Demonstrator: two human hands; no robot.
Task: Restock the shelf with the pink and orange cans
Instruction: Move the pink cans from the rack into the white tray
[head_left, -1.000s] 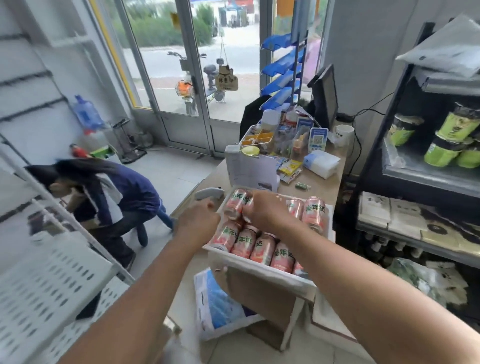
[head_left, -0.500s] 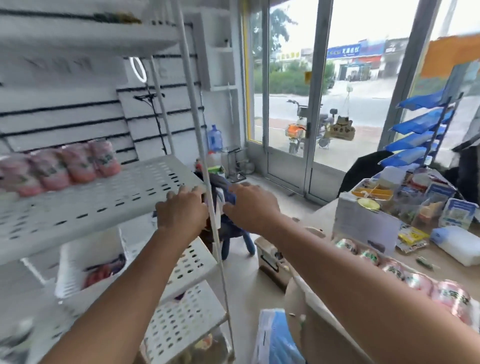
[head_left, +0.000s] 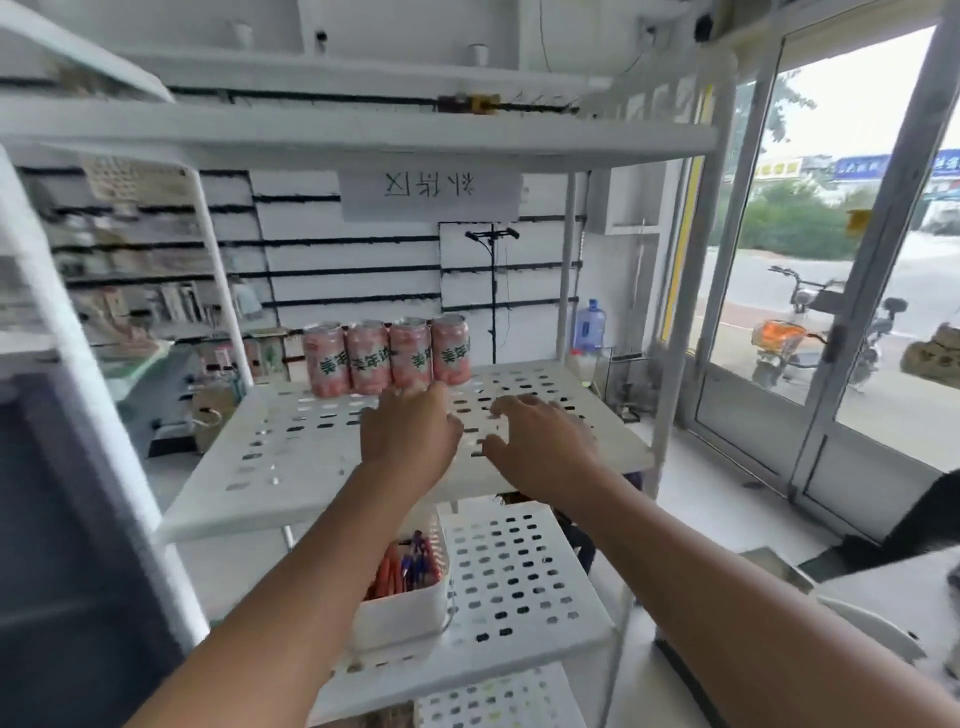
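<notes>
Several pink and orange cans (head_left: 387, 357) with green lettering stand upright in a row at the back of the white perforated shelf (head_left: 291, 457). My left hand (head_left: 410, 439) hovers over the shelf just in front of the row, fingertips close to the base of the cans, with nothing seen in it. My right hand (head_left: 540, 447) is beside it to the right, fingers spread above the shelf board and holding nothing. Both forearms reach in from below.
A lower shelf (head_left: 524, 587) carries a white bin (head_left: 400, 613) of pens. An upper shelf (head_left: 363, 135) hangs overhead. White rack posts (head_left: 675, 332) frame the shelf. A dark cabinet (head_left: 62, 545) stands left; a glass door (head_left: 810, 322) is right, a water jug (head_left: 588, 325) behind.
The view has swung from the tray of cans on the counter to the rack. Both hands have moved from the rack's front post to above the shelf near the can row.
</notes>
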